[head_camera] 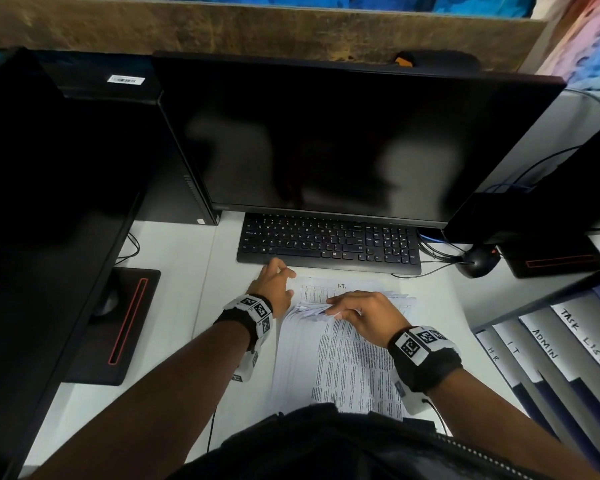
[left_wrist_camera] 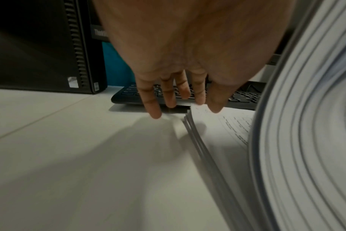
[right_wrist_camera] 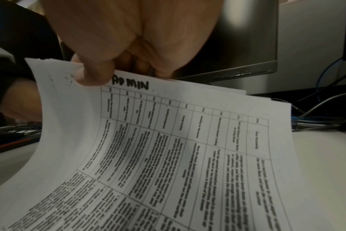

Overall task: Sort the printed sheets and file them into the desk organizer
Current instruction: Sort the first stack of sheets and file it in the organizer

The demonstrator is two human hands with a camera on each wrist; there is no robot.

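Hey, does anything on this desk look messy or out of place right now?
Only the printed sheets: the stack is fanned and uneven, its far ends bent up in the right hand. The top page reads ADMIN; a flat sheet beneath reads I.T. Nothing looks spilled or torn.

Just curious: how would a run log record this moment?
left hand: open beside white printed sheets | right hand: lifting ADMIN-marked sheet | filing: pending

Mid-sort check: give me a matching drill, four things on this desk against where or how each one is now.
1. Right hand
2. Left hand
3. White sheet marked ADMIN
4. Black keyboard

a. under the dark monitor
b. lifted and curling
c. fingers straight, at the white printed stack's far-left corner
d. pinching raised sheet tops

Pairs: 1-d, 2-c, 3-b, 4-a
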